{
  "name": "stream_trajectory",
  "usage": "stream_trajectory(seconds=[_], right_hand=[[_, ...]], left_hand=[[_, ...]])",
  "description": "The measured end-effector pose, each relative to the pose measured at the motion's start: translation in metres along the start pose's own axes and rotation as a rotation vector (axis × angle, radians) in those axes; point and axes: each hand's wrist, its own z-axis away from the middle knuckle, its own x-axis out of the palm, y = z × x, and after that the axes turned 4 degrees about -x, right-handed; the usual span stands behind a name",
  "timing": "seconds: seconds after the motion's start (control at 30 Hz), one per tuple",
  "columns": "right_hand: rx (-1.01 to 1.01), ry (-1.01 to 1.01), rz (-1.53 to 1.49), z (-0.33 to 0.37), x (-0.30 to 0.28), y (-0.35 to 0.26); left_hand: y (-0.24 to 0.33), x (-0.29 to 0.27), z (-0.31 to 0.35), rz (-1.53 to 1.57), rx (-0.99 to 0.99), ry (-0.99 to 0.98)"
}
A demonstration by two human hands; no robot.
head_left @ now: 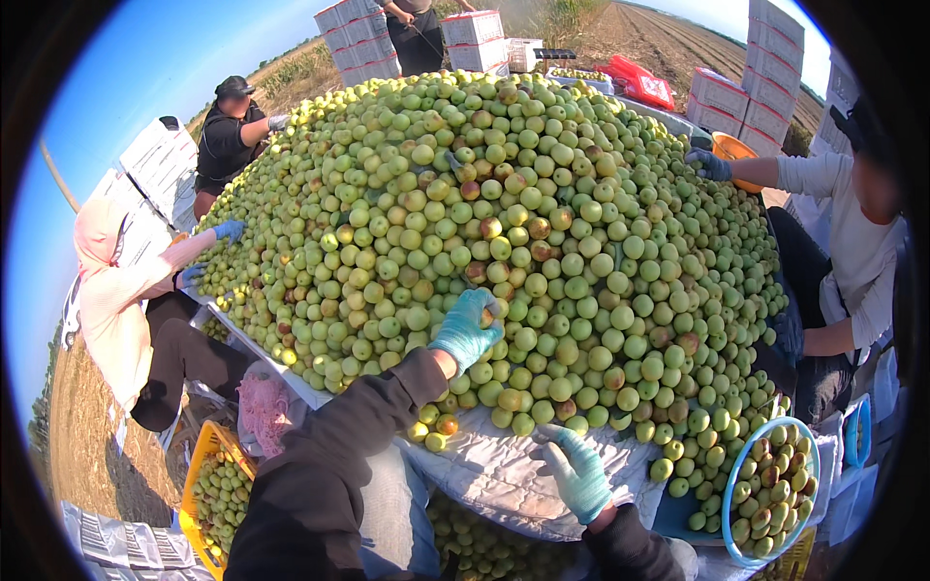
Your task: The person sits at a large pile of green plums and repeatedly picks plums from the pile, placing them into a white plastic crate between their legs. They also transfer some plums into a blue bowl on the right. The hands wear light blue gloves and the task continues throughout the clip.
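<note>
A big heap of round green fruit, apparently jujubes, some with red-brown patches, rises in front of me. My left hand, in a teal knit glove, reaches onto its near slope. Its fingers curl around a reddish jujube, partly hidden by the glove. Lower and to the right, my right hand, gloved alike, hovers over a pale quilted cloth at the heap's near edge. Its fingers are apart and I see nothing in them. A few loose jujubes lie on the cloth beneath my left forearm.
A blue-rimmed basket of browner fruit stands at right; a yellow crate of green fruit at lower left. Co-workers sit at the left and right, hands at the heap. White boxes are stacked behind.
</note>
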Motion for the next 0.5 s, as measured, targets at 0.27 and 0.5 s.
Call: stream_trajectory(seconds=[0.27, 0.5], right_hand=[[0.298, 0.140, -0.980, -0.013, -0.020, 0.007], [0.353, 0.171, -0.822, -0.005, -0.016, 0.013]], left_hand=[[0.024, 0.013, -0.051, -0.279, 0.226, 0.343], [-0.054, 0.029, -0.129, -0.118, 0.230, 0.384]])
